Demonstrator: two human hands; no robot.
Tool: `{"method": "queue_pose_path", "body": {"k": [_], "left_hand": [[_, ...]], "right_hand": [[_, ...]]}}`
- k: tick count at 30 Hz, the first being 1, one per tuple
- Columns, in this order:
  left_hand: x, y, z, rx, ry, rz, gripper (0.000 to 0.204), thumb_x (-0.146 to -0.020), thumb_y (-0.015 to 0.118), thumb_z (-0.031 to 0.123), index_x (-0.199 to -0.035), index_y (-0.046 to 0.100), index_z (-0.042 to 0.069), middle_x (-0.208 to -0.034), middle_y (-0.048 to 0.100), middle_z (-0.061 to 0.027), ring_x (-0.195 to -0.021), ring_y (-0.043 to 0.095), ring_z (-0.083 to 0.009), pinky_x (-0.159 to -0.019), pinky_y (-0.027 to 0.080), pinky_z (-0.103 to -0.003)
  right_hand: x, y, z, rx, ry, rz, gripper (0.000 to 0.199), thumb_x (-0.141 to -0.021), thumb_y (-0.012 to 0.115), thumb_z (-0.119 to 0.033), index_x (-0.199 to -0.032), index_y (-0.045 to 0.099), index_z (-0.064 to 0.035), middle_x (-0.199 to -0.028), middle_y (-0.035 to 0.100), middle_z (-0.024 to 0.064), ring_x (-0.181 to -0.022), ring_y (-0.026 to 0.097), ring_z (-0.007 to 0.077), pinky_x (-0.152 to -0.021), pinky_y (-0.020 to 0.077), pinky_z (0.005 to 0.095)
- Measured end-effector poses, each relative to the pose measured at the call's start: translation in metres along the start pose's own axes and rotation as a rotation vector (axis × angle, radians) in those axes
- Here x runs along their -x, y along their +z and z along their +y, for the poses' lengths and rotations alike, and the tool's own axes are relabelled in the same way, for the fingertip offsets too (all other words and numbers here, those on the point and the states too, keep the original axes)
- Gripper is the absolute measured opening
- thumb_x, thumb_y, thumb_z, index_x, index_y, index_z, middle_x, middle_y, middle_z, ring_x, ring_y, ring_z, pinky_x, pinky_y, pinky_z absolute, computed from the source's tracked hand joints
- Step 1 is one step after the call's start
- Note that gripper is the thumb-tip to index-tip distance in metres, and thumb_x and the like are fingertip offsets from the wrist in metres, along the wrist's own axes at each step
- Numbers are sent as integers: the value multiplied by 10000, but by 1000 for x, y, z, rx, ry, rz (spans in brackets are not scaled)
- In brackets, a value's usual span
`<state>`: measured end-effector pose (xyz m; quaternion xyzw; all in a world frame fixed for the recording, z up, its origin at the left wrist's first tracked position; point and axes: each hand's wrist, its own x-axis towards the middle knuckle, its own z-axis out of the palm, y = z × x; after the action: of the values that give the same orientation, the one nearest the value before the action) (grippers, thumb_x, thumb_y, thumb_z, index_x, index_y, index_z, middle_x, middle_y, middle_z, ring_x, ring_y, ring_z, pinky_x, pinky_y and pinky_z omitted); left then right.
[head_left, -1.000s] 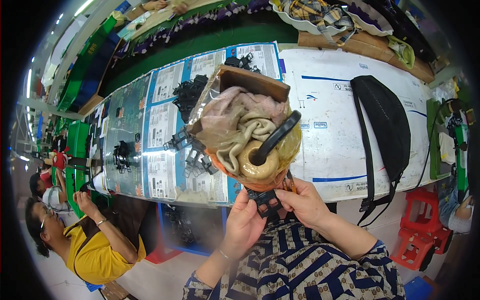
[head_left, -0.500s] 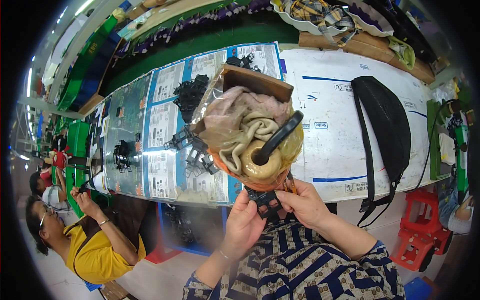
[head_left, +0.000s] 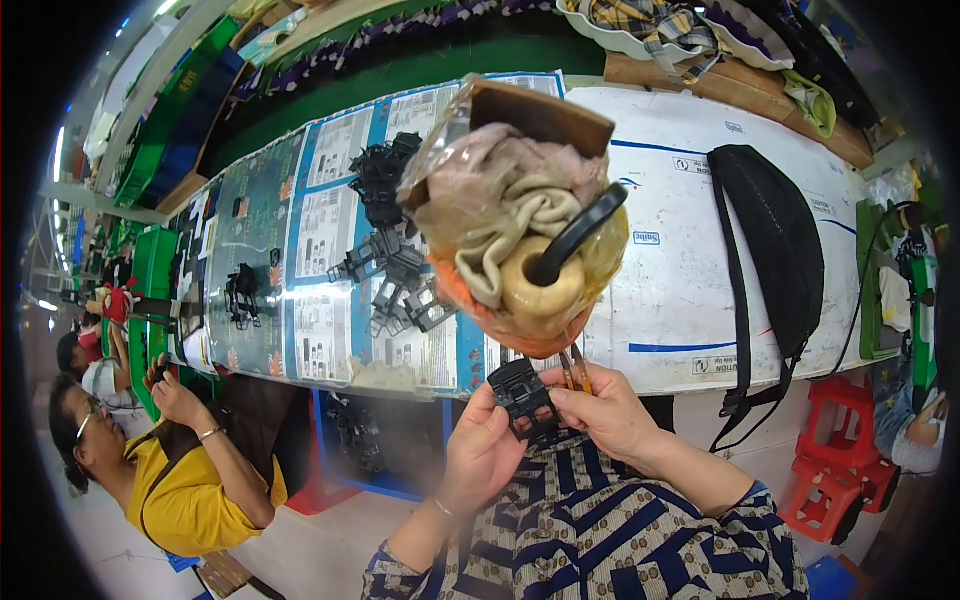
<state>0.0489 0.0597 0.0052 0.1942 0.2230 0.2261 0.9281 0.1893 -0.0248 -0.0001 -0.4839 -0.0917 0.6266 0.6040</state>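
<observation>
While gripped — plastic part [head_left: 522, 397], both hands.

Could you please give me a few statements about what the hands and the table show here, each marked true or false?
1. Both hands hold a small black plastic part. True: the left hand and the right hand grip it between them.
2. The right hand also holds a slim orange-handled tool. True.
3. The black bag hangs on the red stool. False: it lies on the white table top, with its strap over the edge.
4. The other black plastic parts lie on the floor. False: they are piled on the printed sheets on the table.
5. The person in yellow sits to the wearer's left. True.
</observation>
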Motion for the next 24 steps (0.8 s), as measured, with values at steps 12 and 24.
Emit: {"method": "queue_pose_path", "body": {"k": [12, 24], "left_hand": [[23, -13, 4, -74, -11, -57, 489, -818, 598, 189, -1224, 412, -10, -1212, 480, -228, -1067, 528, -357, -954, 387, -448], [33, -17, 4, -80, 3, -124, 462, -812, 597, 169, -1216, 437, 11, -1222, 455, -266, -1048, 528, -390, -934, 400, -490]], "right_hand": [[19, -3, 5, 25, 12, -14, 197, -854, 540, -74, -1026, 573, 14, -680, 483, -32, -575, 395, 41, -517, 317, 185], [31, 1, 7, 59, 14, 15, 188, -850, 533, -56, -1016, 563, 27, -692, 469, -29, -585, 377, 45, -523, 304, 191]]}}
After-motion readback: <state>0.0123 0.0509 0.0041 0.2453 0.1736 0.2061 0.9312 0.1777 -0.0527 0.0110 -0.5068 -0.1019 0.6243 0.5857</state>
